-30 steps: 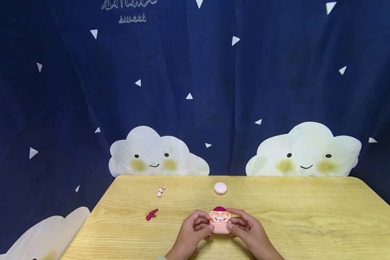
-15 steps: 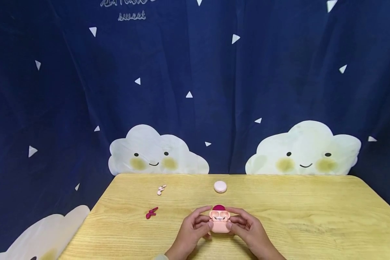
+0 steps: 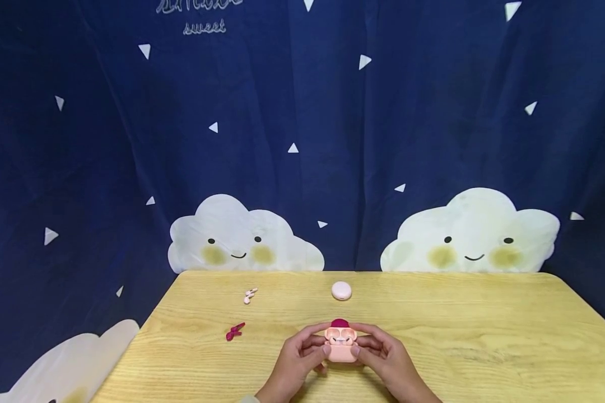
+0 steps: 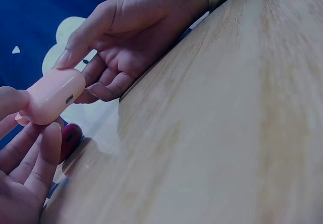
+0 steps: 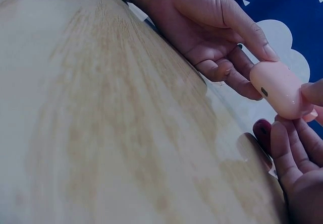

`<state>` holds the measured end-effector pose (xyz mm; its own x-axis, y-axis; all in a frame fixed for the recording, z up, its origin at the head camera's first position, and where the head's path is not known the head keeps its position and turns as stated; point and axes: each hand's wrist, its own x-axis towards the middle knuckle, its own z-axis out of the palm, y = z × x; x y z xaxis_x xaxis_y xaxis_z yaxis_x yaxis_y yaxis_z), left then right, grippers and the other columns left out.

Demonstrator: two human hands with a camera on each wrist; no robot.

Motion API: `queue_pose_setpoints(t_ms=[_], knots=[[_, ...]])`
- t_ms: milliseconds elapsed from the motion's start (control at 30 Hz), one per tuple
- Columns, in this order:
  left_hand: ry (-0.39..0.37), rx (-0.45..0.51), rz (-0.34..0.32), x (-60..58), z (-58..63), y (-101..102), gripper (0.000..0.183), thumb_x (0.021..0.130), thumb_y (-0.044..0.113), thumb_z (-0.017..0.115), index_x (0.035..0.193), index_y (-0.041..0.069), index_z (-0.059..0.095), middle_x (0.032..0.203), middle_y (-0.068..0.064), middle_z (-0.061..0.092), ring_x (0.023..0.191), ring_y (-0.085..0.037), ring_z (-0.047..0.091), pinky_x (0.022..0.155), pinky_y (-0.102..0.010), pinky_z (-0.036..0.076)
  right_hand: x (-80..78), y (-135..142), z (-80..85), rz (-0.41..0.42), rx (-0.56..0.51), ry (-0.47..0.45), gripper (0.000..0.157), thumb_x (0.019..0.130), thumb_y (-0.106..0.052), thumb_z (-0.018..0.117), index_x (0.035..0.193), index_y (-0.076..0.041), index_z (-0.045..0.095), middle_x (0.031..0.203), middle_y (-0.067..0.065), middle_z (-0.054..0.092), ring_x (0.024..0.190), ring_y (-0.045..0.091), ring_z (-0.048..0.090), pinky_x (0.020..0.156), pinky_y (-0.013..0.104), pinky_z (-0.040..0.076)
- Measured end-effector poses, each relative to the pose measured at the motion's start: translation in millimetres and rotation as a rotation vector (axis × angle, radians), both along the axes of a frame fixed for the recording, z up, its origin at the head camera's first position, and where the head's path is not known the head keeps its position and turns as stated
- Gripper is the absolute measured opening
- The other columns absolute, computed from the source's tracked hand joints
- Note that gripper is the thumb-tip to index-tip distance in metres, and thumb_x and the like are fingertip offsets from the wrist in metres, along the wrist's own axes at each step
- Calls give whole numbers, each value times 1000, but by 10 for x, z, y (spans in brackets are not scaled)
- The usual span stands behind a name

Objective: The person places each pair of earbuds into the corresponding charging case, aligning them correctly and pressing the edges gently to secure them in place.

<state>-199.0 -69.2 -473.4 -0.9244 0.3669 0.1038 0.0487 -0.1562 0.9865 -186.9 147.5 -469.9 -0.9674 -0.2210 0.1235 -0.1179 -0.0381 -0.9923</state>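
A peach-pink earbud case is held between my two hands above the table. Its lid stands raised, showing earbuds seated inside in the head view. My left hand grips the case's left side, thumb on the front and index finger reaching up to the lid. On the right side my right hand holds it the same way. Both wrist views show the case's smooth underside with a small dark port, as on the case in the left wrist view. Just behind it is a rounded magenta case, partly hidden.
A pale pink round case lies near the back of the wooden table. To the left are a pair of pale pink earbuds and a pair of magenta earbuds. A dark blue curtain hangs behind.
My left index finger has stretched up and forward to the lid's edge. The case, my right hand and the things on the table stay in place.
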Motion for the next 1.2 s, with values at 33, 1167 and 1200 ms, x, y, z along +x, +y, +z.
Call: queue_pose_setpoints(t_ms=[33, 1167, 1200], knots=[[2, -2, 1, -3, 5, 2, 47, 92, 9, 65, 136, 0, 51, 109, -16, 65, 80, -11, 63, 62, -25, 54, -5, 0, 5, -1, -2, 0, 48, 91, -12, 66, 133, 5, 50, 107, 23, 65, 88, 19, 68, 77, 35, 56], [60, -30, 15, -9, 21, 4, 45, 91, 12, 66, 133, 1, 54, 111, -19, 65, 73, -11, 61, 57, -22, 52, 3, 30, 5, 12, 0, 48, 45, 92, -10, 65, 132, 5, 51, 108, 24, 66, 82, 19, 68, 70, 36, 57], [66, -31, 16, -9, 23, 4, 44, 91, 12, 66, 133, 1, 54, 111, -20, 65, 72, -11, 61, 57, -22, 52, 4, 30, 6, 11, 0, 53, 44, 92, -10, 65, 131, 5, 52, 108, 23, 66, 82, 19, 68, 70, 36, 57]])
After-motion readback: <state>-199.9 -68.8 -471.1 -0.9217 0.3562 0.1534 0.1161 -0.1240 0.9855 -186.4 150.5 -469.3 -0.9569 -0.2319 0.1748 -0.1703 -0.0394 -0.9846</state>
